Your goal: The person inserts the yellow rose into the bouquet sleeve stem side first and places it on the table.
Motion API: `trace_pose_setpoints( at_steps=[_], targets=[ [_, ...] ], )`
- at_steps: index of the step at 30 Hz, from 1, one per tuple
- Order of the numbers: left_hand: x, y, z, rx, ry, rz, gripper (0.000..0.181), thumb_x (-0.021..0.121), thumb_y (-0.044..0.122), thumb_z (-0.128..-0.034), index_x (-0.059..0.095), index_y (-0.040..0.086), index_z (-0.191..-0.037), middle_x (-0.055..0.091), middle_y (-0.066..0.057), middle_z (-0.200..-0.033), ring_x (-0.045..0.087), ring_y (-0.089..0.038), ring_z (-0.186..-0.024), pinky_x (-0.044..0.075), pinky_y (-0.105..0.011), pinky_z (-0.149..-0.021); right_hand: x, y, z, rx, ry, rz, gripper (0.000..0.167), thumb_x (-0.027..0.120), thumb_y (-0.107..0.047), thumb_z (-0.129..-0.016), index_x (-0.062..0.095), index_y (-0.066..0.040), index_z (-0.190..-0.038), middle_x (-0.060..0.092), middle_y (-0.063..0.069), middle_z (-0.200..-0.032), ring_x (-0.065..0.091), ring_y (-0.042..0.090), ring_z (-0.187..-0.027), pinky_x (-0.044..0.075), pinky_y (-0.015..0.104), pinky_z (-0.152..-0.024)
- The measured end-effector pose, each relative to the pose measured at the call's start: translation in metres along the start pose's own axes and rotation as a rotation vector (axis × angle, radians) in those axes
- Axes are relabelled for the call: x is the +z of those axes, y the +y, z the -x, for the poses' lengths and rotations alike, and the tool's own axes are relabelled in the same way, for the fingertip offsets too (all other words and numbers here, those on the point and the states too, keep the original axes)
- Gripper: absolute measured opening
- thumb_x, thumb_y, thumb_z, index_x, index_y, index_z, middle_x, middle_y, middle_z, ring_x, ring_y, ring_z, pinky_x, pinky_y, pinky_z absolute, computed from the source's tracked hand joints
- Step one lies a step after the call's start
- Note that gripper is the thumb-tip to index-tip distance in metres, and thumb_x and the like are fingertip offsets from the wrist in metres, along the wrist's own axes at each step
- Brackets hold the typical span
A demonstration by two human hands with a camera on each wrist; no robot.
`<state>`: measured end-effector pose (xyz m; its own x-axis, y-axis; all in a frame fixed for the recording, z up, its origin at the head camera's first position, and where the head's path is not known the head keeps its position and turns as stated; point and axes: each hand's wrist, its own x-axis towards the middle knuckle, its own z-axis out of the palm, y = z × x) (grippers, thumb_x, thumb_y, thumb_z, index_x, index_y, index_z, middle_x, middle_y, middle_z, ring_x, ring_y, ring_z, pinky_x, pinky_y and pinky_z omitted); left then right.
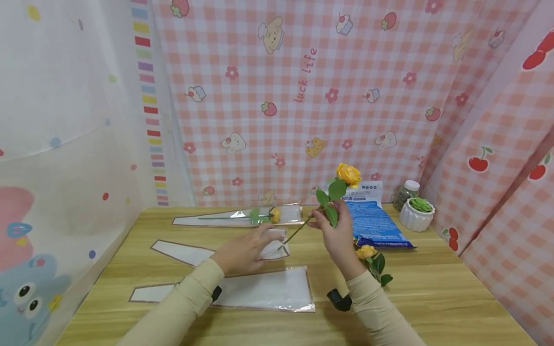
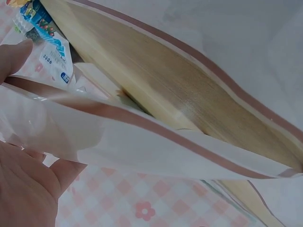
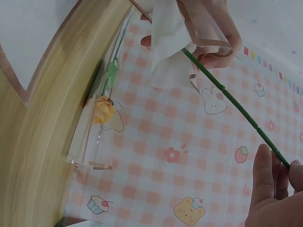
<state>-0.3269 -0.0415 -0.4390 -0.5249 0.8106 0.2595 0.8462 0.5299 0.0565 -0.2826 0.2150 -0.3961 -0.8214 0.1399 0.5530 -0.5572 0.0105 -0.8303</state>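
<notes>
My right hand (image 1: 338, 233) pinches the green stem (image 3: 239, 109) of an artificial yellow rose (image 1: 348, 175), its bloom tilted up and away. My left hand (image 1: 242, 251) grips a clear and white tapered flower sleeve (image 1: 182, 252) near its wide mouth. In the left wrist view the thumb lies above the brown-edged sleeve (image 2: 142, 142) and the other fingers are beneath it. The stem's lower end meets the sleeve's mouth in the right wrist view; how far inside it reaches is hidden.
Behind lies a sleeve (image 1: 229, 217) with a yellow rose (image 1: 275, 215) in it. Nearer is another flat sleeve (image 1: 268, 288). To the right are another yellow rose (image 1: 366, 252), a blue packet (image 1: 374, 223), a potted succulent (image 1: 417, 214) and a lidded jar (image 1: 406, 194).
</notes>
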Motion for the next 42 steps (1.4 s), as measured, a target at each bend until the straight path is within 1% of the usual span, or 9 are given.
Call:
trace_pose_setpoints(
  at_steps=[6, 14, 18, 24, 29, 34, 38, 40, 42],
  targets=[
    [0.000, 0.001, 0.001, -0.005, -0.004, -0.008, 0.077, 0.078, 0.025, -0.0887, 0.034, 0.027, -0.152, 0.035, -0.017, -0.154, 0.060, -0.025, -0.119, 0.058, -0.034, -0.089, 0.000, 0.003, 0.002, 0.007, -0.006, 0.002, 0.041, 0.063, -0.006, -0.099, 0.045, -0.004, -0.136, 0.058, 0.032, -0.112, 0.066, 0.043, -0.099, 0.061, 0.040, -0.078],
    [0.000, 0.003, 0.000, -0.020, -0.015, -0.006, 0.076, 0.078, 0.026, -0.0891, 0.036, 0.027, -0.152, 0.034, -0.016, -0.155, 0.060, -0.025, -0.120, 0.058, -0.035, -0.089, 0.002, 0.003, 0.004, 0.033, -0.004, 0.016, 0.043, 0.064, -0.006, -0.099, 0.045, -0.006, -0.137, 0.063, 0.015, -0.108, 0.067, 0.041, -0.100, 0.061, 0.040, -0.079],
    [-0.001, 0.003, 0.000, -0.023, -0.018, -0.013, 0.076, 0.078, 0.027, -0.0894, 0.035, 0.027, -0.152, 0.034, -0.016, -0.156, 0.062, -0.024, -0.117, 0.059, -0.034, -0.087, 0.003, 0.003, 0.004, 0.032, -0.001, 0.019, 0.042, 0.064, -0.004, -0.098, 0.046, -0.005, -0.136, 0.062, 0.016, -0.109, 0.066, 0.045, -0.101, 0.061, 0.040, -0.079],
    [-0.001, 0.003, -0.001, -0.001, -0.003, -0.022, 0.078, 0.078, 0.028, -0.0892, 0.034, 0.026, -0.153, 0.035, -0.015, -0.154, 0.060, -0.025, -0.120, 0.058, -0.034, -0.088, 0.004, 0.006, 0.005, 0.035, -0.009, 0.030, 0.041, 0.064, -0.006, -0.099, 0.045, -0.005, -0.135, 0.061, 0.017, -0.112, 0.067, 0.041, -0.101, 0.061, 0.040, -0.079],
    [0.000, 0.002, -0.002, 0.010, 0.003, -0.022, 0.079, 0.079, 0.028, -0.0888, 0.033, 0.025, -0.153, 0.036, -0.016, -0.153, 0.061, -0.025, -0.118, 0.058, -0.034, -0.088, 0.005, 0.009, 0.005, 0.022, -0.019, 0.025, 0.038, 0.063, -0.004, -0.099, 0.045, -0.003, -0.133, 0.061, 0.017, -0.112, 0.063, 0.050, -0.104, 0.061, 0.039, -0.079],
    [0.001, 0.002, -0.004, 0.020, 0.013, -0.015, 0.079, 0.079, 0.027, -0.0886, 0.033, 0.026, -0.153, 0.037, -0.017, -0.153, 0.061, -0.024, -0.119, 0.057, -0.035, -0.091, 0.007, 0.011, 0.006, 0.032, -0.011, 0.025, 0.039, 0.062, -0.002, -0.099, 0.045, -0.002, -0.135, 0.061, 0.018, -0.113, 0.066, 0.044, -0.102, 0.062, 0.038, -0.077],
    [0.001, 0.001, -0.004, 0.032, 0.028, -0.019, 0.076, 0.078, 0.026, -0.0894, 0.034, 0.025, -0.152, 0.038, -0.017, -0.152, 0.061, -0.025, -0.119, 0.056, -0.036, -0.093, 0.008, 0.013, 0.007, 0.032, -0.017, 0.023, 0.041, 0.062, 0.000, -0.099, 0.045, -0.001, -0.136, 0.058, 0.031, -0.114, 0.069, 0.035, -0.099, 0.061, 0.038, -0.077],
    [0.001, 0.001, -0.004, 0.042, 0.038, -0.020, 0.075, 0.077, 0.026, -0.0901, 0.034, 0.024, -0.152, 0.039, -0.016, -0.151, 0.061, -0.025, -0.120, 0.056, -0.035, -0.093, 0.008, 0.015, 0.007, 0.031, -0.023, 0.014, 0.041, 0.062, 0.000, -0.099, 0.045, -0.001, -0.136, 0.056, 0.036, -0.114, 0.069, 0.036, -0.099, 0.061, 0.038, -0.078],
    [0.001, 0.001, -0.005, 0.055, 0.047, -0.019, 0.074, 0.077, 0.025, -0.0904, 0.034, 0.024, -0.151, 0.040, -0.016, -0.150, 0.061, -0.025, -0.120, 0.056, -0.036, -0.094, 0.009, 0.015, 0.007, 0.034, -0.022, 0.006, 0.041, 0.062, 0.000, -0.098, 0.045, -0.001, -0.135, 0.057, 0.032, -0.112, 0.069, 0.037, -0.098, 0.062, 0.039, -0.078]
  ],
)
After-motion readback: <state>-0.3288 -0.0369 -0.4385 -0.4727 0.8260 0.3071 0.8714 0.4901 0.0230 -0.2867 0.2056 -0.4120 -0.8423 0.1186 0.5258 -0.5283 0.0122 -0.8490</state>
